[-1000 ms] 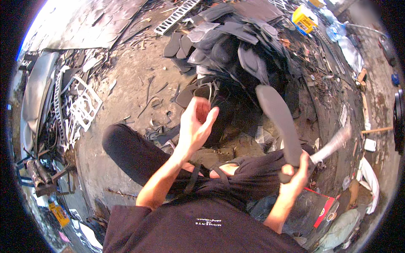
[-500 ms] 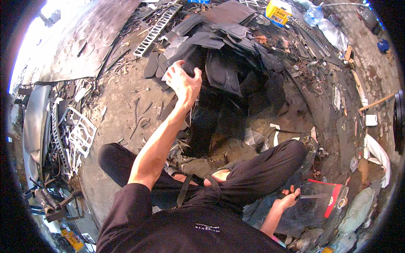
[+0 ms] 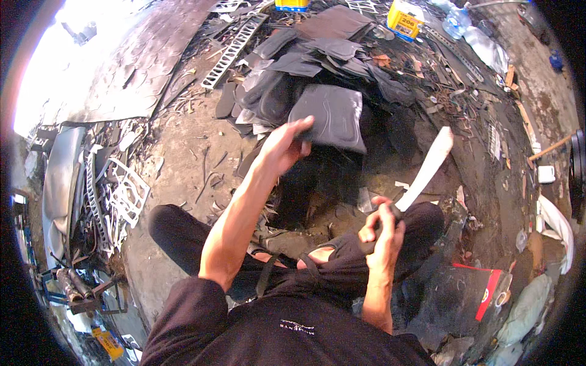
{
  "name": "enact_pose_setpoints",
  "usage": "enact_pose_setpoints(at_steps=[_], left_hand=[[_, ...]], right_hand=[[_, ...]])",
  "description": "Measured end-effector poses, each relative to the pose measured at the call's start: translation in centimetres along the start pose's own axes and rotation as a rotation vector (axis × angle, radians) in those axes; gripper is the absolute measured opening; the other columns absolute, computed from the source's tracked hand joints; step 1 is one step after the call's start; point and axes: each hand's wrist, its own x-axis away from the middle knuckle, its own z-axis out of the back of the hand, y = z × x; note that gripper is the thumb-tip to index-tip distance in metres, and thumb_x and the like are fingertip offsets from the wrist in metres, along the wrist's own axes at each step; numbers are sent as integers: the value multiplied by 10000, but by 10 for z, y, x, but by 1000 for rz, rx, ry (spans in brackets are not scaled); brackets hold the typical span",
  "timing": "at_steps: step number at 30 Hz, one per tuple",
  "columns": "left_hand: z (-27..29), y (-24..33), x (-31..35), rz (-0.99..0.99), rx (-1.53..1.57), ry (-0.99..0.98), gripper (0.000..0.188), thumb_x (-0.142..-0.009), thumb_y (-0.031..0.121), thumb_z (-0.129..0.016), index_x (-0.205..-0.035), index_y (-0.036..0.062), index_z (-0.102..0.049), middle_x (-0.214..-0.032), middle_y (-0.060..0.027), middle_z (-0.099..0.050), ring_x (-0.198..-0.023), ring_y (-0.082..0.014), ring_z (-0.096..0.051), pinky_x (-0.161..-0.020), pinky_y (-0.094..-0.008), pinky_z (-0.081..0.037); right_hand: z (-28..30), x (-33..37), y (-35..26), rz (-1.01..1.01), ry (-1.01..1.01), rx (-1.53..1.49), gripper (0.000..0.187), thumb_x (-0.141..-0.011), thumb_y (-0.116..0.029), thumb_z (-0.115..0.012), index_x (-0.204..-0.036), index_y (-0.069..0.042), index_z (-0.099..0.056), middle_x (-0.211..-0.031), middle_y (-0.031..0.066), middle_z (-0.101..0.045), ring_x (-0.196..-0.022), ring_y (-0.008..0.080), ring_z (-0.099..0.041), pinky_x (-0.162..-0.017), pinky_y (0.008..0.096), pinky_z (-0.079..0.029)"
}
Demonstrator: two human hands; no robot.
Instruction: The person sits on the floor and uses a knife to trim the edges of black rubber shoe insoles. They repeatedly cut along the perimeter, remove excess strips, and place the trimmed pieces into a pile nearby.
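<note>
My right hand [image 3: 383,229] is closed round the dark handle of a knife [image 3: 425,169]. Its long, broad, pale blade points up and away to the right, above my right knee. At the near left edge of a dark grey molded pad [image 3: 332,116], my left hand [image 3: 285,145] has finger and thumb pinched on the pad's corner, slightly blurred by motion. The pad is roughly square, with a raised outline on its face, and is tilted up against the pile. Behind it lies a heap of similar dark pads [image 3: 299,64], with a black shadowed mass below.
Pale lattice strips [image 3: 235,52] and cut-out scraps [image 3: 125,189] lie to the left, near a large dark sheet [image 3: 122,67]. Yellow boxes [image 3: 404,21] stand at the far side. A clear plastic bag with red edging [image 3: 488,296] lies right of my crossed legs.
My right hand has come up from low on the right, bringing the knife in front of me. My left hand has moved right and nearer, onto the pad, which has turned and shifted nearer.
</note>
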Motion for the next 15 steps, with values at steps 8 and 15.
enact_pose_setpoints(at_steps=[8,15], left_hand=[[86,-20,212,-396,-1141,273,593,-779,-24,-868,-1323,190,-770,-1381,-102,-635,-1234,-233,-607,-1069,-363,-478],[129,-16,273,-930,-1061,910,436,-708,107,-919,-1127,220,-875,-1628,-181,-470,-1430,-343,-522,-1192,-460,-413]], right_hand=[[-34,-2,56,-677,-646,-224,932,-1014,-846,-347,-1328,-12,-619,-684,95,-619,-444,136,-485,-456,321,-422],[-126,-3,80,-827,-912,-217,632,-1066,-714,-473,-1156,-118,-664,-729,-8,-594,-434,103,-397,-455,285,-359]])
